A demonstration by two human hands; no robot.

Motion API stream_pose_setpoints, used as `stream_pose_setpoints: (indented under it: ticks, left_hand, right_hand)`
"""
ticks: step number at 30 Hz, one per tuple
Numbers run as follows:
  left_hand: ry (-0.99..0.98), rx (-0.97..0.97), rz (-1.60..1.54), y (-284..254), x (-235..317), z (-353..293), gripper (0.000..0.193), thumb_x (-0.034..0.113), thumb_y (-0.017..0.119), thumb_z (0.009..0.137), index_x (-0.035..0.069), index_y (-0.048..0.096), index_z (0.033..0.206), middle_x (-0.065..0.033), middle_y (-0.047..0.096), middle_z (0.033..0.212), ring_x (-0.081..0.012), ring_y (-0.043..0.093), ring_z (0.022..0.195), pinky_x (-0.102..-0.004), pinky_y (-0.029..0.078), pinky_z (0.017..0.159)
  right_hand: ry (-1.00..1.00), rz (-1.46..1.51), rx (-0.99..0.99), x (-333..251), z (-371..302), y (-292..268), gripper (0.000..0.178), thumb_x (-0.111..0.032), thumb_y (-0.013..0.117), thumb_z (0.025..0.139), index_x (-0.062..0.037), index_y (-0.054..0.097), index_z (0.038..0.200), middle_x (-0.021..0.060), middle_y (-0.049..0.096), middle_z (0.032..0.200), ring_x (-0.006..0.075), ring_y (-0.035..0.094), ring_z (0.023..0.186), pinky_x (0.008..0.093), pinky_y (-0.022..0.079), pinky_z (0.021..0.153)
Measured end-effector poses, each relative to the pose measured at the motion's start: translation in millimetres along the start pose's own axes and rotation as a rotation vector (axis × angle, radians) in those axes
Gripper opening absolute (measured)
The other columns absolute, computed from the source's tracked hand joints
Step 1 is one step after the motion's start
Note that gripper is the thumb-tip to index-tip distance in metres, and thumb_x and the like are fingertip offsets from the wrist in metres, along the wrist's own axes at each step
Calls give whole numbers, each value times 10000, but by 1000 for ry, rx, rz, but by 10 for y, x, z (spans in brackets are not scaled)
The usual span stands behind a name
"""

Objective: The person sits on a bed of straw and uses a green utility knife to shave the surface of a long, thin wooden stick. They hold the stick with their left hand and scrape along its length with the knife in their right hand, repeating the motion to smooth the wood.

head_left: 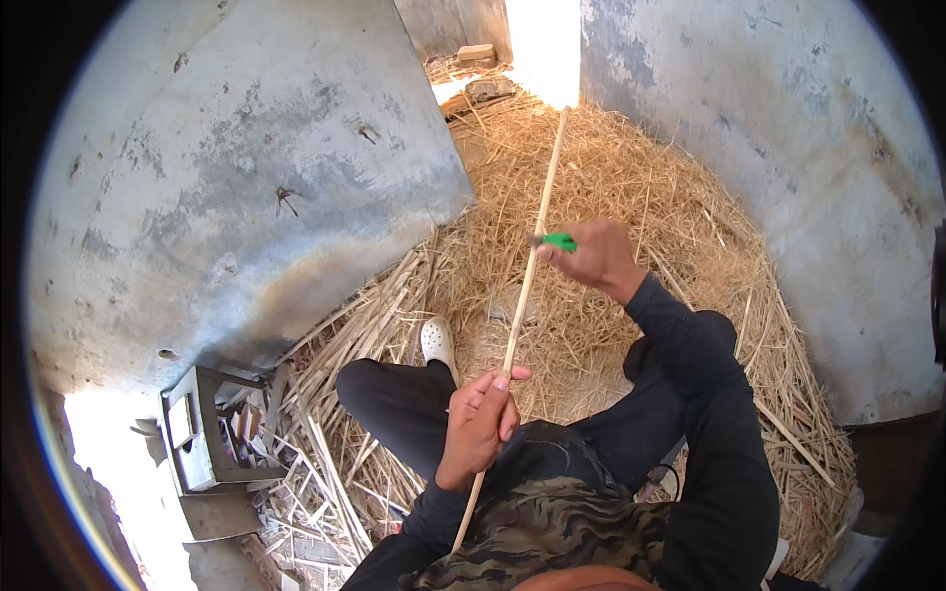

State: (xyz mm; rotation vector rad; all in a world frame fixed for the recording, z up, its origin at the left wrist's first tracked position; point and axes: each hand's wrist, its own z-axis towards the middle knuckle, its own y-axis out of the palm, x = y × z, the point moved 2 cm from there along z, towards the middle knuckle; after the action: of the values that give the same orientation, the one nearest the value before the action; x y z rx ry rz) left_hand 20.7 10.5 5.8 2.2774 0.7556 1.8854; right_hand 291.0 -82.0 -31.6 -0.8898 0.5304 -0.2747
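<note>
A long, thin, pale wooden stick (520, 317) runs from my lap out toward the bright doorway. My left hand (477, 426) is closed round its near part, with the thumb lying along the top. Farther out, my right hand (594, 258) grips what looks like a small green-handled knife (561, 241). Its dark, blurred end lies at the stick, roughly midway along; whether it cuts in cannot be told. The stick's near end rests by my camouflage-patterned shirt (552, 517).
Straw-like shavings (641, 182) heap up ahead and to the right. Split strips (340, 483) lie scattered on the left beside a worn wooden frame box (212, 433). Weathered panels stand left (246, 148) and right (778, 167). My bent legs flank the stick; a white clog (438, 342) shows.
</note>
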Motion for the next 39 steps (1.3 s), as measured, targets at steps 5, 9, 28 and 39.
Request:
stream_pose_setpoints:
  ticks: [5,9,28,39]
  left_hand:
    - [-48,-31,55,30,-15,-147,346,237,385,1029,-37,558,1151,36,421,503,-23,358,440,-180,293,448]
    - [-55,-72,113,55,22,-209,360,266,393,1029,-24,561,1160,40,425,510,-19,364,448,-175,289,454]
    - [11,108,126,-15,-20,198,407,193,481,999,-9,467,1352,49,412,546,-24,370,465,-177,295,459]
    - [54,58,135,227,20,165,451,158,530,979,3,427,1389,79,392,600,-10,344,484,-175,274,450]
  right_hand:
    - [-63,-62,132,220,113,-128,758,-832,303,809,-160,476,503,-39,368,407,112,358,341,302,265,330]
    - [50,-107,154,658,360,-247,730,-790,383,820,-135,576,562,-23,382,413,133,406,356,309,307,353]
    - [160,114,-140,498,94,-301,712,-763,419,830,-125,508,528,-21,388,464,131,385,416,333,287,396]
    - [-3,63,-3,74,46,-316,733,-804,443,782,-143,519,473,-7,361,365,126,392,318,316,300,334]
